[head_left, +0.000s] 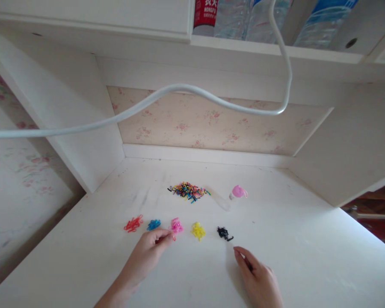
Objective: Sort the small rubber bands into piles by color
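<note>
Head view: above and beyond my hands, the bottles [232,19] are cut off at the top; a red label [206,13] reads "HONGFU". My left hand [149,250], thumb and finger pinched, grips a small red band [174,238], mostly hidden, by the pink pile [176,226]. My right hand's [258,273] fingertips nearly meet near the black pile [223,232]; whether they hold anything, I can't tell.

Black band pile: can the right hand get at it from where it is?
Likely yes: the right hand is close to the black band pile, nothing visible stands between them, and the left hand is away by the pink band pile.
</note>
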`<state>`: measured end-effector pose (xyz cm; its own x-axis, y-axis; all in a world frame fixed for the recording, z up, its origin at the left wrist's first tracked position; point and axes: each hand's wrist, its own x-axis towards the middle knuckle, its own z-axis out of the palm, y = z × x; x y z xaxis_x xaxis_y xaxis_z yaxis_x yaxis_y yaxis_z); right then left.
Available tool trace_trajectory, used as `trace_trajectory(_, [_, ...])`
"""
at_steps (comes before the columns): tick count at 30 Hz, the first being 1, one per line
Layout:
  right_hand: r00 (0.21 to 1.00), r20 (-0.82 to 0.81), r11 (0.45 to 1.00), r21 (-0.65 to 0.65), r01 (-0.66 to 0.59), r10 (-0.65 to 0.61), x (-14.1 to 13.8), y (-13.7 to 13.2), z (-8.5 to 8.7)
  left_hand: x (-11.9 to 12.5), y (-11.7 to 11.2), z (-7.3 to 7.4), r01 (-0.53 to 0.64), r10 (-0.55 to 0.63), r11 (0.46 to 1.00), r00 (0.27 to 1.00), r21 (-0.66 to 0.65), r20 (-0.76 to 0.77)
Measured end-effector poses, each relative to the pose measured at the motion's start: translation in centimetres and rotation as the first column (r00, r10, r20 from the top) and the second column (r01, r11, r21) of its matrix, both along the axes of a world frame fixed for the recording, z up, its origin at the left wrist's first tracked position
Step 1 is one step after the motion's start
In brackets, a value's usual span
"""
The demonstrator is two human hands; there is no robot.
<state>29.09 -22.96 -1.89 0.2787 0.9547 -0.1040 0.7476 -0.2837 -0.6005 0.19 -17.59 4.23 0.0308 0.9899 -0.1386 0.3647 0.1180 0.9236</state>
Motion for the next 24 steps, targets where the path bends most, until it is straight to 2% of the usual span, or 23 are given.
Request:
trace_trajectory(3, [1.0, 0.005, 1.0, 0.016, 0.009, -0.01, 0.1, 0.0, -0.1, -0.4, -0.2, -0.4, 0.031, 0.012, 0.976, 0.981, -0.216, 0.194])
trace_trajectory(5, [1.0, 0.01, 1.0, 0.022, 0.011, -0.012, 0.2, 0.0, -0.3, -1.1, -0.4, -0.9, 0.023, 0.072, 0.952, 0.952, -0.305, 0.297])
trace_trajectory(8, [1.0, 0.009, 1.0, 0.027, -0.009, 0.009, 0.3, -0.1, -0.6, -2.9, -0.8, -1.5, -0.015, 0.153, 0.949, 0.894, -0.314, 0.421])
trace_trajectory(12, [1.0, 0.003, 0.999, 0.035, -0.013, 0.013, 0.4, -0.1, -0.6, -5.8, -2.2, -1.4, -0.047, 0.215, 0.949, 0.822, -0.313, 0.528])
trace_trajectory(13, [1.0, 0.002, 0.999, 0.03, -0.011, 0.011, 0.4, 0.0, -0.6, -6.5, -2.5, -1.4, -0.071, 0.23, 0.947, 0.829, -0.313, 0.51])
trace_trajectory(15, [1.0, -0.005, 1.0, 0.012, -0.009, 0.009, 0.4, 0.0, -0.6, -7.8, -2.9, -1.3, -0.195, 0.294, 0.941, 0.875, -0.277, 0.384])
trace_trajectory(18, [1.0, -0.011, 1.0, -0.017, 0.009, -0.009, 0.5, 0.1, -0.7, -9.2, -2.4, -1.6, -0.405, 0.407, 0.913, 0.911, -0.036, 0.069])
trace_trajectory(21, [1.0, -0.004, 0.999, -0.039, 0.027, -0.027, 0.6, 0.2, -0.9, -9.9, -0.7, -2.3, -0.396, 0.427, 0.9, 0.883, 0.181, -0.196])
trace_trajectory(24, [1.0, -0.013, 0.999, -0.023, 0.022, -0.023, 0.5, 0.0, -0.8, -10.1, 1.2, -3.3, -0.355, 0.41, 0.91, 0.85, 0.216, -0.331])
